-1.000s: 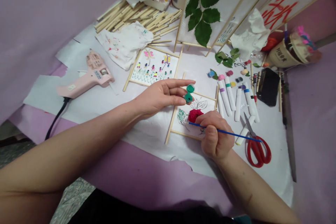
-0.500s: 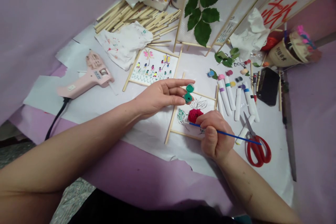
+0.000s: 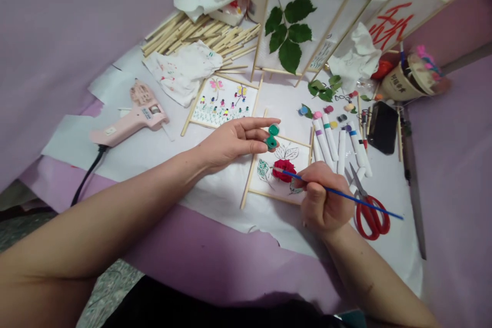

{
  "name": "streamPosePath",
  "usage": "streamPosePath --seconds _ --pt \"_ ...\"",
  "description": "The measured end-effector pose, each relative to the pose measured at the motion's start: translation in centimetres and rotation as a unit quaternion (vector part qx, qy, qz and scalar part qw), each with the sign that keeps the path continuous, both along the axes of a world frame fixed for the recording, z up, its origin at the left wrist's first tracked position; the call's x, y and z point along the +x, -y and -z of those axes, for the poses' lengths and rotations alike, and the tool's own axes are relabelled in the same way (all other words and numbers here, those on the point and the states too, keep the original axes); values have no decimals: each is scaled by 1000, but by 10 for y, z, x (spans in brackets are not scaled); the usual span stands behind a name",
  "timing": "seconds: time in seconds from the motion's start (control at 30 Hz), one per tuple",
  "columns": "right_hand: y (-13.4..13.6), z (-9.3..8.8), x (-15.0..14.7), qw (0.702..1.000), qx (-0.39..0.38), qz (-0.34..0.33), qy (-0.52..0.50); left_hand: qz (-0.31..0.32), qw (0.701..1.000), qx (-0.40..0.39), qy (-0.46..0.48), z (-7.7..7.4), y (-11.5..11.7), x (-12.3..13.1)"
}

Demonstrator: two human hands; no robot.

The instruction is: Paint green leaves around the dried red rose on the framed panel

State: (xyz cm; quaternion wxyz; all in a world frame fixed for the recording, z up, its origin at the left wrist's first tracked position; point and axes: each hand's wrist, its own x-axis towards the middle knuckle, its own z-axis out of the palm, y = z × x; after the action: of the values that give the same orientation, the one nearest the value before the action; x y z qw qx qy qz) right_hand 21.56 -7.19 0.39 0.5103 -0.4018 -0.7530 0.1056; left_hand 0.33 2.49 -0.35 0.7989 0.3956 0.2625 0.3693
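Paintbrush (image 3: 346,196): thin blue handle, pinched in the curled fingers of the right hand (image 3: 325,205); the tip touches the red flower (image 3: 285,170) and the tail slants out over the scissors (image 3: 371,213).
Paint pot (image 3: 272,136): green, lid open, nipped between thumb and fingers of the left hand (image 3: 230,141).
Small frame (image 3: 249,177): flat on white paper, between both hands.

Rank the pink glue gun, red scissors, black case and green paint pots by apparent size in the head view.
1. pink glue gun
2. red scissors and black case: close; the scissors are longer but nearer the camera, so unranked
3. green paint pots, held by the left hand
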Motion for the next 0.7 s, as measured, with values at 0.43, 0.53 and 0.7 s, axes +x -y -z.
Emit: streamPosePath --seconds 0.43,0.53,0.7 --pt "44 -2 3 983 -40 178 -10 8 1000 9 12 1 0 -1" --pt "52 -2 -8 975 -5 209 -76 16 1000 24 0 1 1 0" --pt "54 -23 -20 974 49 172 -141 24 998 44 -22 0 4 1"
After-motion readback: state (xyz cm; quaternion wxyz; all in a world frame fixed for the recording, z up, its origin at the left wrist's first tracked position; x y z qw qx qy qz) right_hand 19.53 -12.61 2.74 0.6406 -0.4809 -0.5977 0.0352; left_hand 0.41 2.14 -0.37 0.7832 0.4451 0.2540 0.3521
